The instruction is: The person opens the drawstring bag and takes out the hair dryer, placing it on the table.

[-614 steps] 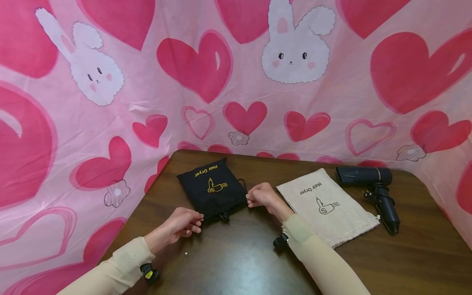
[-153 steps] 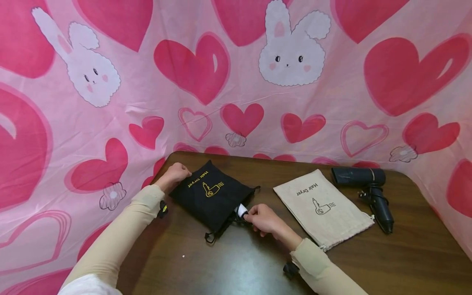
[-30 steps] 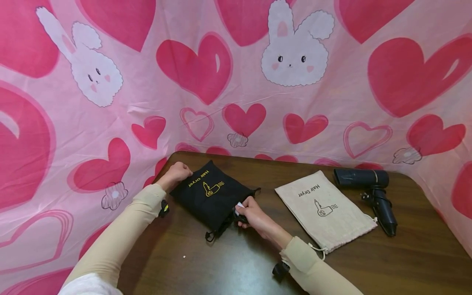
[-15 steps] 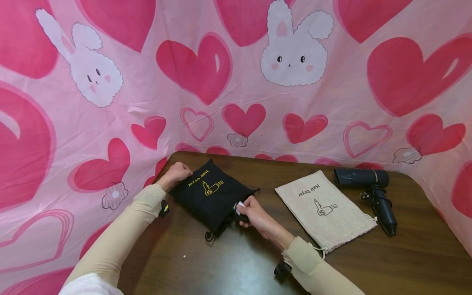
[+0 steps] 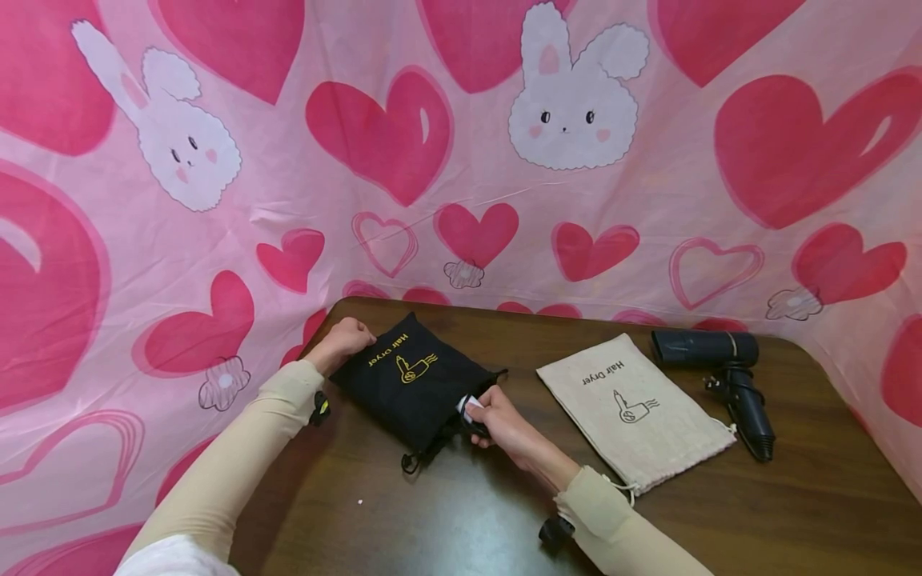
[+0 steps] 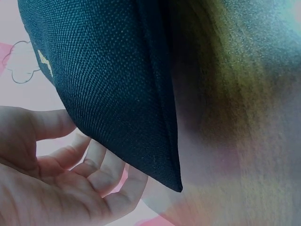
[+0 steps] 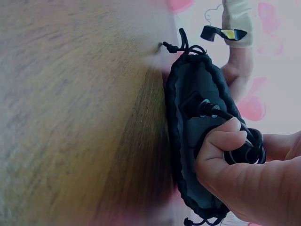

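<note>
A black drawstring bag (image 5: pixel 414 400) lettered "Hair Dryer" lies slantwise on the table. My left hand (image 5: pixel 347 338) pinches its closed end at the far left; in the left wrist view the thumb is at the near face and the fingers (image 6: pixel 101 167) reach behind the cloth. At the bag's gaping mouth my right hand (image 5: pixel 500 420) grips the handle of a white hair dryer (image 5: pixel 472 406), whose body is hidden inside. The right wrist view shows a looped black cord (image 7: pixel 257 143) by that hand and a plug (image 7: pixel 194 106) within the mouth rim (image 7: pixel 173 136).
To the right lies a flat beige drawstring bag (image 5: pixel 627 416), also lettered "Hair Dryer". Beyond it rests a black hair dryer (image 5: pixel 706 348) with its cord at the handle. A pink heart-and-rabbit cloth (image 5: pixel 475 184) hangs behind the wooden table (image 5: pixel 403 528).
Earlier both hands were at the black bag's mouth; since then the bag turned and my left hand moved to its closed end. My right hand grips farther up the handle than five seconds ago.
</note>
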### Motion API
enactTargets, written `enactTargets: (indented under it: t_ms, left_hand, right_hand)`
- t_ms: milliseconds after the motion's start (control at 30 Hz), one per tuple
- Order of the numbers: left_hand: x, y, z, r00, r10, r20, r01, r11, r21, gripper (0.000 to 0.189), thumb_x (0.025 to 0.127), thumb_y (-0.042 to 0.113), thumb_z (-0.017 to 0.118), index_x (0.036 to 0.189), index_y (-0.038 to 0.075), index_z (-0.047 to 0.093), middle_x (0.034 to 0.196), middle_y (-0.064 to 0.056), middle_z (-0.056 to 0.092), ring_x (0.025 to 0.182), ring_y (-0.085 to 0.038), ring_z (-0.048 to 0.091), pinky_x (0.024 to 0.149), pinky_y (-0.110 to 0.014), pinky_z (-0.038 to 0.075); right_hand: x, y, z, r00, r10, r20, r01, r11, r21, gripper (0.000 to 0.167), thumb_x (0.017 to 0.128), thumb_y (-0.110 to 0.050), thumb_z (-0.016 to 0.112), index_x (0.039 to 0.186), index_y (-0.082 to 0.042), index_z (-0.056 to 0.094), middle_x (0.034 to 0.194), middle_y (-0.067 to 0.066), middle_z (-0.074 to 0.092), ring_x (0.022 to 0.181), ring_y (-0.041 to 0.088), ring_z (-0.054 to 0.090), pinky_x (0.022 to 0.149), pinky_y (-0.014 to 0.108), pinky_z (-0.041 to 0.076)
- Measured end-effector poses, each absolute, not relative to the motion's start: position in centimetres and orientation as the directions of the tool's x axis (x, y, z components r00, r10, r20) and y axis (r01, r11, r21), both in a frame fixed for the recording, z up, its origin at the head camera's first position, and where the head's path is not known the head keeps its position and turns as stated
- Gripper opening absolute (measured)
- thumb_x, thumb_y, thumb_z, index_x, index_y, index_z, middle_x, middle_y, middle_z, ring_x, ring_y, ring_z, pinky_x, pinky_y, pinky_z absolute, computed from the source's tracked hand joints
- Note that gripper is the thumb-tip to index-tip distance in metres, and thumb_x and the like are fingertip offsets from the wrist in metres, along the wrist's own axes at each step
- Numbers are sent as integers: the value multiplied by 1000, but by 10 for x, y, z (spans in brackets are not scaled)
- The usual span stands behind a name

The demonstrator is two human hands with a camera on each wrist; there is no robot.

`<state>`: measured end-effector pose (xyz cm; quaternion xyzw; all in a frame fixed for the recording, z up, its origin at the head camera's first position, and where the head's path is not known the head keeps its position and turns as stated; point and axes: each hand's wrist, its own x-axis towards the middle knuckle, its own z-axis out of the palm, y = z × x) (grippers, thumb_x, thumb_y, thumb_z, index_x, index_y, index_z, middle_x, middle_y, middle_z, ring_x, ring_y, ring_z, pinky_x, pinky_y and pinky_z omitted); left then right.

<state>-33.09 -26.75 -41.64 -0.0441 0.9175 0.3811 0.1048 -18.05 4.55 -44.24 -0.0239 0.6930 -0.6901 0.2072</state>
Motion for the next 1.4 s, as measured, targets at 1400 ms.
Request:
enactTargets:
  t_ms: [1400]
  left_hand:
    - [-334, -270, -419, -975, -2, -224, -152, 742, 654, 21, 97, 11, 65, 80, 1, 68, 71, -3, 55, 76, -24, 54, 68, -32, 45]
  right_hand:
    - [-172, 58, -445, -914, -315, -256, 260, 30, -965, 18, 110, -12, 51, 108, 0, 38, 89, 12, 57, 62, 16, 54, 61, 26, 44]
